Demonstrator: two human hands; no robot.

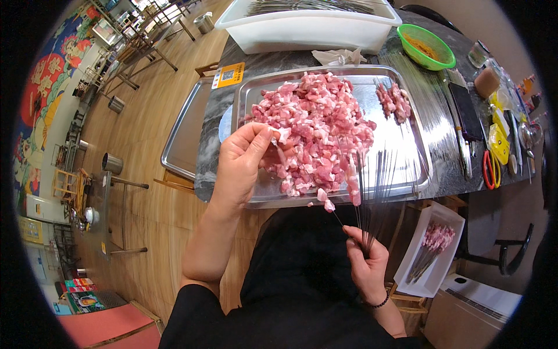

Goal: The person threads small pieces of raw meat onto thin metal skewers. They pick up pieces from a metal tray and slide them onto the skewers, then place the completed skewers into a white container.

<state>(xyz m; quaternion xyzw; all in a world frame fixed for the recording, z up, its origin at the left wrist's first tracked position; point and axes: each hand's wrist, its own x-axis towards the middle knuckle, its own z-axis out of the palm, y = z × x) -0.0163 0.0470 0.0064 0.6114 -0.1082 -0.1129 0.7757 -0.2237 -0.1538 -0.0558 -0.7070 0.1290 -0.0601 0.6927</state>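
Diced raw meat (320,118) lies heaped in a shallow metal tray (279,200) before me. At the heap's left side, my left hand (244,159) pinches a whitish piece of meat (282,135) between thumb and fingers. Below the tray's front edge, my right hand (368,261) grips a fanned bundle of thin metal skewers (372,213). One skewer leans left, apart from the bundle, with a few meat pieces (328,205) threaded on it. Another skewer in the bundle carries a longer row of meat (353,183). Several loaded skewers (393,102) rest at the tray's right side.
A white bin of skewers (309,30) stands behind the tray. To its right is a green basket (427,48). A phone (465,111) and scissors (488,170) lie rightward on the marble-patterned table (209,144). Below, a white container (429,253) holds loaded skewers.
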